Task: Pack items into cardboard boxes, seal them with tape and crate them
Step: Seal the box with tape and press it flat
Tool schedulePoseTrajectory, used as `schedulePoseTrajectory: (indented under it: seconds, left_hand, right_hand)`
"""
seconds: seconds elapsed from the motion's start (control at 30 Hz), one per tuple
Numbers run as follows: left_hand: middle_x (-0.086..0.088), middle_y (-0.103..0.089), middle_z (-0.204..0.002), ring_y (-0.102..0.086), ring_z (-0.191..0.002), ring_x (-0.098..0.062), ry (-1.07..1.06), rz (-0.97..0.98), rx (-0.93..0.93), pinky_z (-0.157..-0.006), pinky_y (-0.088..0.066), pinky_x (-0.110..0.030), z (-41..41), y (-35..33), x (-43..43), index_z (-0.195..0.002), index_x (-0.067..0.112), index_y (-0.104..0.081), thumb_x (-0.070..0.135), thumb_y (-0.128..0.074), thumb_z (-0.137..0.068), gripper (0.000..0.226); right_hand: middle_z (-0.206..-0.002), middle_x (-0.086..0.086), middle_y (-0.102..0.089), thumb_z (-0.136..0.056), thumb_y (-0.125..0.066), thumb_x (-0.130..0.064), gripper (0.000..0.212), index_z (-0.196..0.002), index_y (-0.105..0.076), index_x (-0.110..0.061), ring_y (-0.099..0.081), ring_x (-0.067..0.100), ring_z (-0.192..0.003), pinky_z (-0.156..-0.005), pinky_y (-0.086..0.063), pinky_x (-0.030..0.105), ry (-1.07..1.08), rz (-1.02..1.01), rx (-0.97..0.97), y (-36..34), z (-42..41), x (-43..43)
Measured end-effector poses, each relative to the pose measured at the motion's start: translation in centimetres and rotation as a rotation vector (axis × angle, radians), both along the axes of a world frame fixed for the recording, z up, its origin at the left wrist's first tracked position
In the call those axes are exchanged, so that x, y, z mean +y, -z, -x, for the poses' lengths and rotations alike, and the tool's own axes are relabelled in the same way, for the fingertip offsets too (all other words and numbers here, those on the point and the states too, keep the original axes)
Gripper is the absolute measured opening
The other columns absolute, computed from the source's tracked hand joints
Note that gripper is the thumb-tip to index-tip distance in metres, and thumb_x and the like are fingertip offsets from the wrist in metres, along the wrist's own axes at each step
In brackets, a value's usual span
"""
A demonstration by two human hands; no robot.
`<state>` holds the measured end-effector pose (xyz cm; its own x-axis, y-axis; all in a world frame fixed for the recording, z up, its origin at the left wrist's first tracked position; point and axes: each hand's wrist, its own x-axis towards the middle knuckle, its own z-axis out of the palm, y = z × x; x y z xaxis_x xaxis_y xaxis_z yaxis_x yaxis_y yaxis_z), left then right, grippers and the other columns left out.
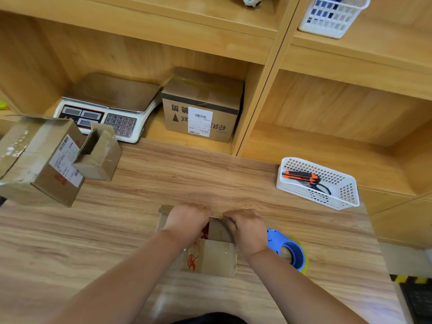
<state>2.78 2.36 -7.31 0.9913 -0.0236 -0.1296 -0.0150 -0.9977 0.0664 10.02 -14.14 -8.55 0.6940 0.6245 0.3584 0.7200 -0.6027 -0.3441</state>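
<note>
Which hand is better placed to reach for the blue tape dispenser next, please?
Probably the right: the blue tape dispenser lies just beside the right hand, while the left hand holds the cardboard box on its other side and would have to cross over.

Worktop [210, 174]: light wood-grain laminate, filling the view from 9 to 3 o'clock. Shelving unit [163, 29], same pale wood, stands along its far edge at 12 o'clock. An upright divider [259, 108] splits it into open bays at 11 and 2 o'clock. Floor [406, 260] shows at 4 o'clock: pale grey, then a yellow-black striped strip [409, 278] and a dark mat [418, 300]. Light even, shadows soft.
</note>
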Motion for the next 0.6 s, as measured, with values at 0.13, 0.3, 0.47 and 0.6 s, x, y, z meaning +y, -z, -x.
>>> schedulePoseTrajectory:
  seconds: [0.13,0.3,0.47,0.6]
  left_hand:
    - [0.005,-0.060,-0.062,-0.059,-0.054,-0.018,-0.100,0.062,-0.018,-0.042,-0.037,-0.022,0.1,0.3,-0.5,-0.071,0.022,-0.059,0.036,-0.082,-0.060,0.029]
    - [0.003,-0.065,-0.091,-0.062,-0.081,-0.020,-0.132,0.018,0.026,-0.061,-0.044,-0.030,-0.4,-0.5,-0.3,-0.091,0.023,-0.054,0.035,-0.052,-0.089,0.012]
    - [0.002,-0.066,-0.089,-0.065,-0.081,-0.019,-0.046,0.023,0.030,-0.061,-0.047,-0.027,-0.3,-1.2,-0.4,-0.096,0.018,-0.060,0.030,-0.066,-0.075,0.025]
    - [0.002,-0.061,-0.060,-0.059,-0.051,-0.011,-0.019,-0.017,0.005,-0.039,-0.035,-0.018,-0.3,-1.9,-0.6,-0.070,0.021,-0.062,0.036,-0.084,-0.044,0.037]
  right_hand:
    - [-0.055,-0.009,-0.063,-0.080,-0.051,-0.039,0.028,-0.063,-0.069,-0.026,-0.058,0.011,-0.050,-0.063,-0.034,0.019,0.075,0.015,0.060,0.1,0.3,0.3]
    - [-0.052,-0.009,-0.059,-0.075,-0.053,-0.035,0.024,-0.056,-0.065,-0.026,-0.056,0.014,-0.054,-0.066,-0.032,0.023,0.098,0.081,0.033,-0.7,0.1,1.2]
    - [-0.045,-0.009,-0.049,-0.051,-0.073,-0.011,0.021,-0.049,-0.057,-0.024,-0.048,0.012,-0.050,-0.067,-0.030,0.022,-0.004,0.191,-0.014,-1.1,0.5,2.7]
    - [-0.043,-0.008,-0.047,-0.052,-0.070,-0.013,0.016,-0.049,-0.060,-0.025,-0.047,0.012,-0.046,-0.079,-0.032,0.021,-0.003,0.188,-0.011,-1.3,0.4,2.7]
